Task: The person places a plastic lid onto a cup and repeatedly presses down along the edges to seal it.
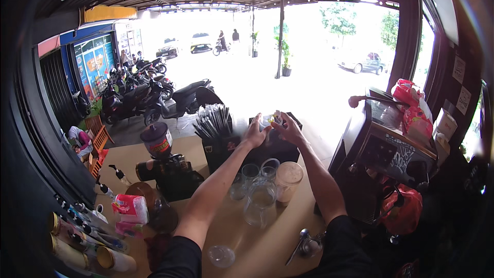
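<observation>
Both arms stretch out over the far edge of the counter (227,235). My left hand (255,133) and my right hand (289,129) meet at a clear plastic cup or lid (266,120), fingers around it from both sides. Glare blurs its shape, and a small yellow patch shows by the fingertips. Just below the hands is a black holder box (252,153), with wrapped straws (213,121) upright in its left part. Beside the left hand stands a stack of clear cups (240,124).
Between my forearms stand a glass pitcher (261,202), drinking glasses (250,172) and a tub of beige powder (289,177). A coffee grinder (158,143), tissue pack (131,209) and pump bottles (83,222) line the left. An espresso machine (393,150) bounds the right; a spoon (296,247) lies nearer.
</observation>
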Tool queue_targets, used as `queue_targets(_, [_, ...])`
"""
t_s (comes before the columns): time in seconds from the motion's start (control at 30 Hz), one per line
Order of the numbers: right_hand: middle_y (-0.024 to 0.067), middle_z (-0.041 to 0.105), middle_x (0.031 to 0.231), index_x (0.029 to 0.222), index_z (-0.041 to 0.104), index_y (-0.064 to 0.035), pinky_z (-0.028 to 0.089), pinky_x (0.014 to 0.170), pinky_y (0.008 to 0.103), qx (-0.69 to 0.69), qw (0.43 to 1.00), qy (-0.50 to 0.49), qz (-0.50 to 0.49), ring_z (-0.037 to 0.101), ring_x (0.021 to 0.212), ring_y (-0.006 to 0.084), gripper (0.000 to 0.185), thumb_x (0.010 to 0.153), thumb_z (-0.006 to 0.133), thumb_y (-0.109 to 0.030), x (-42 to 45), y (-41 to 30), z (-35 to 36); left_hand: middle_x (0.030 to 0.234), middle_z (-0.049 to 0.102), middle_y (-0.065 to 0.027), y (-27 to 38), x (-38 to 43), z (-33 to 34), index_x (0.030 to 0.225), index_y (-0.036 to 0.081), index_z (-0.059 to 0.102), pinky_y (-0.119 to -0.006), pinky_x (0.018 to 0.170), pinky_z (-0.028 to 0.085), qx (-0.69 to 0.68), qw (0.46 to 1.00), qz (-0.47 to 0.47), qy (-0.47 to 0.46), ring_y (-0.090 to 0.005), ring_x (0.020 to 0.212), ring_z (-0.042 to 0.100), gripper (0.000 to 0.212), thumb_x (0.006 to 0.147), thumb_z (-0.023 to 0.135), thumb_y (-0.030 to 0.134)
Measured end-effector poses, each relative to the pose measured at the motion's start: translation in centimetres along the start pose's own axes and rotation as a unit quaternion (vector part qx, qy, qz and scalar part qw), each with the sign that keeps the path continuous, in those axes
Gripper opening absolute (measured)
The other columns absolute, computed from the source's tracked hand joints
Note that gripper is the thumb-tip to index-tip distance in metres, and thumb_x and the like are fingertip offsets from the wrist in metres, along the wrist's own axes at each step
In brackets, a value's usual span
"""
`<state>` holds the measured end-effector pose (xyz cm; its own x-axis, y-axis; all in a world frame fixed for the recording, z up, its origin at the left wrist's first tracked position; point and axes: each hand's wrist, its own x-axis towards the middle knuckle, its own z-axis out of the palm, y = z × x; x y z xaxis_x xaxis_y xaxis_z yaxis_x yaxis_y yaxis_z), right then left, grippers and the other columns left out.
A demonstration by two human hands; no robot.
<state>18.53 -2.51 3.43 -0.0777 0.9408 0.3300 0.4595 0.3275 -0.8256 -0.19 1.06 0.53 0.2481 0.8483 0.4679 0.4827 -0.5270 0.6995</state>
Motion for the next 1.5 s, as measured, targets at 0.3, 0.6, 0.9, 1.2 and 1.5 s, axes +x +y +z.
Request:
queue_targets(0.3, [0.0230, 0.053, 0.142, 0.149, 0.043, -0.0037, 0.039, 0.111, 0.0431, -0.221, 0.972, 0.012, -0.083, 0.049, 0.134, 0.0334, 0.082, 0.092, 0.058, -0.062, 2.4, 3.1, -0.3, 0.151, 0.044, -0.0205, -1.6, 0.8, 2.8, 0.148, 0.002, 0.035, -0.045, 0.110, 0.041, 0.087, 0.995, -0.023, 0.035, -0.0369, 0.137, 0.046, 0.076, 0.094, 0.063, 0.048])
queue_targets(0.6, [0.0184, 0.052, 0.146, 0.148, 0.043, -0.0004, 0.038, 0.113, 0.0420, -0.208, 0.975, 0.005, -0.071, 0.046, 0.137, 0.0314, 0.079, 0.094, 0.058, -0.056, 2.3, 2.8, 0.1, 0.151, 0.045, -0.0192, 0.0, 0.2, 2.5, 0.153, 0.003, 0.028, -0.047, 0.106, 0.044, 0.168, 0.983, -0.059, 0.035, -0.0374, 0.132, 0.052, 0.085, 0.094, 0.057, 0.057])
queue_targets(0.9, [0.0198, 0.053, 0.145, 0.148, 0.042, 0.0007, 0.038, 0.113, 0.0432, -0.223, 0.970, 0.023, -0.094, 0.047, 0.135, 0.0327, 0.085, 0.092, 0.058, -0.061, 2.6, 3.6, 0.6, 0.153, 0.044, -0.0152, 1.1, 0.0, 2.0, 0.156, 0.006, 0.024, -0.046, 0.106, 0.045, 0.171, 0.980, -0.095, 0.027, -0.0361, 0.132, 0.051, 0.086, 0.093, 0.063, 0.051])
queue_targets(1.2, [0.0202, 0.053, 0.145, 0.148, 0.043, -0.0002, 0.038, 0.113, 0.0442, -0.239, 0.962, 0.042, -0.125, 0.047, 0.136, 0.0331, 0.087, 0.091, 0.056, -0.065, 2.8, 4.6, 0.9, 0.150, 0.046, -0.0205, 1.9, -0.2, 1.8, 0.153, -0.005, 0.024, -0.044, 0.104, 0.046, 0.166, 0.981, -0.094, 0.023, -0.0340, 0.131, 0.053, 0.086, 0.091, 0.068, 0.036])
queue_targets(1.5, [0.0204, 0.054, 0.143, 0.149, 0.042, -0.0012, 0.038, 0.111, 0.0450, -0.248, 0.958, 0.045, -0.135, 0.048, 0.134, 0.0337, 0.087, 0.091, 0.058, -0.063, 2.7, 4.6, 0.9, 0.152, 0.043, -0.0199, 1.4, -0.1, 2.0, 0.154, -0.003, 0.020, -0.044, 0.106, 0.045, 0.166, 0.982, -0.082, 0.027, -0.0342, 0.132, 0.052, 0.087, 0.091, 0.068, 0.033])
